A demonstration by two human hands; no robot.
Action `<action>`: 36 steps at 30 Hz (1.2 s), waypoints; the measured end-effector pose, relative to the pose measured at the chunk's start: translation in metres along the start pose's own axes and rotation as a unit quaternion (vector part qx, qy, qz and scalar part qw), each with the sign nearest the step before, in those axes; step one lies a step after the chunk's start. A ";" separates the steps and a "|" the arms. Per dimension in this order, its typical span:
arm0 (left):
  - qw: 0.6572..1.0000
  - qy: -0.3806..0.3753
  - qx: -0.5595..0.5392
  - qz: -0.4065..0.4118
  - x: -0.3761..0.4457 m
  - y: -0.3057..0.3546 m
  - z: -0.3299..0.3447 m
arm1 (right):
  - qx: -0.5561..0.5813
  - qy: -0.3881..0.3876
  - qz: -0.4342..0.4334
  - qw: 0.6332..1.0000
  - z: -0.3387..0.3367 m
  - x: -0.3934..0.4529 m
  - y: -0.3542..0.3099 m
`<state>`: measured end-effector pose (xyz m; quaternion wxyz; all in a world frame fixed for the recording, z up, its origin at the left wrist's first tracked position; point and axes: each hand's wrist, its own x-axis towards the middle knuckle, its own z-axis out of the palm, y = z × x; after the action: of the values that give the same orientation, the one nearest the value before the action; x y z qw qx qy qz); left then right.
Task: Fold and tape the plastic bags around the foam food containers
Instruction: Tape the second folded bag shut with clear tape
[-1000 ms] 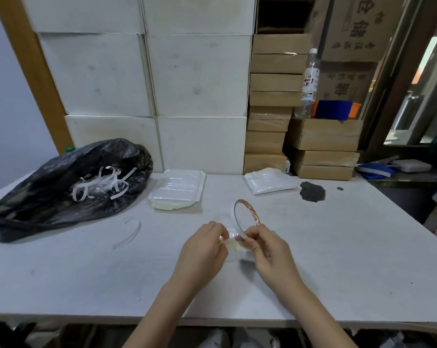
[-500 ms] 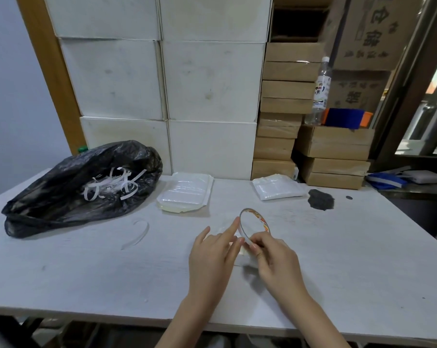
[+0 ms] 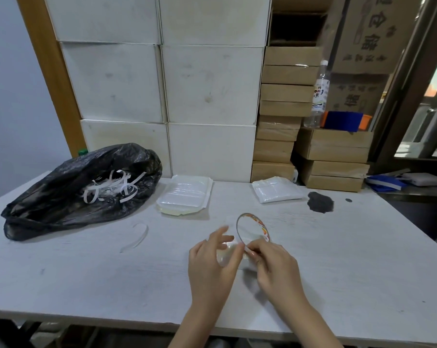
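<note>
I note my right hand (image 3: 275, 267) pinching the tape roll (image 3: 253, 228) while my left hand (image 3: 212, 262), fingers loosely spread, draws tape; the wrapped foam container (image 3: 185, 197) lies well behind on the desk (image 3: 87, 285), so pull taut, unwrinkled

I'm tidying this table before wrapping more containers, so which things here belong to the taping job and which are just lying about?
Part of the job:
tape roll, held by the right hand
left hand, touching the clear piece
bagged container
second bagged packet

Just lying about:
black bag with white strips
loose strip
water bottle
dark stain
</note>
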<state>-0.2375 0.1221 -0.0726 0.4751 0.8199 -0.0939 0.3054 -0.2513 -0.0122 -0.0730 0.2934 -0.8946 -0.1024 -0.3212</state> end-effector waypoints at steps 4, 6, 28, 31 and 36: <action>0.996 -0.083 0.023 0.014 0.011 0.004 -0.005 | 0.000 0.004 -0.040 0.999 0.000 -0.004 0.005; 0.994 -0.112 0.002 0.003 0.020 0.002 -0.007 | 0.008 0.008 -0.053 0.999 -0.002 -0.005 0.006; 0.991 0.101 0.019 0.082 0.001 -0.008 0.015 | 0.028 0.019 -0.031 0.999 -0.002 -0.007 -0.001; 0.989 0.126 0.002 0.083 0.001 -0.004 0.019 | 0.001 0.014 -0.037 0.999 -0.004 -0.005 -0.003; 0.988 0.109 -0.032 0.107 -0.005 0.005 0.022 | -0.058 0.015 -0.031 0.998 -0.008 0.005 -0.006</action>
<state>-0.2349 0.1005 -0.0797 0.4727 0.7516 -0.1384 0.4386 -0.2532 -0.0123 -0.0624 0.2322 -0.9016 -0.1066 -0.3490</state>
